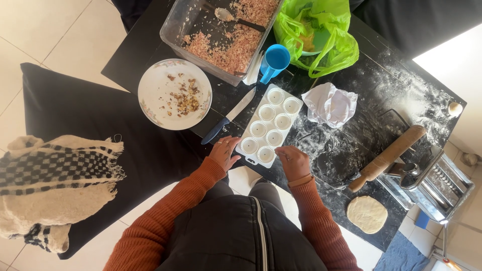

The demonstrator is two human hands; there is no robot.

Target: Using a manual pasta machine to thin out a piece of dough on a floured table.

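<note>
1. Hands rest on either side of a white plastic mould tray (269,124) near the front edge of a black table (361,135), seen from a camera looking straight down over a person in orange sleeves and a dark vest.
2. Left hand (224,152) touches the tray's lower left edge with fingers loosely curled; it grasps nothing that can be made out.
3. Right hand (294,161) sits at the tray's lower right corner, fingers bent in a loose clench; whether it pinches anything cannot be told.
4. Tray looks like a tilted rectangle with two rows of round, fluted cups, all appearing empty and clean.
5. Step in hand seems to be setting the tray in place; the next move likely calls for rolled dough laid over the cups, then filling.
6. Blue-handled knife (228,118) lies just left of the tray, near a flowered plate (174,94) with crumbs.
7. Clear tub (221,35) of chopped pinkish filling with a spoon stands at the back edge, beside a blue cup (275,61) and green bag (317,31).
8. Crumpled white bag (330,104), flour dusting, rolling pin (387,157), pasta machine (436,184) and flat dough round (367,214) occupy the right side.
</note>
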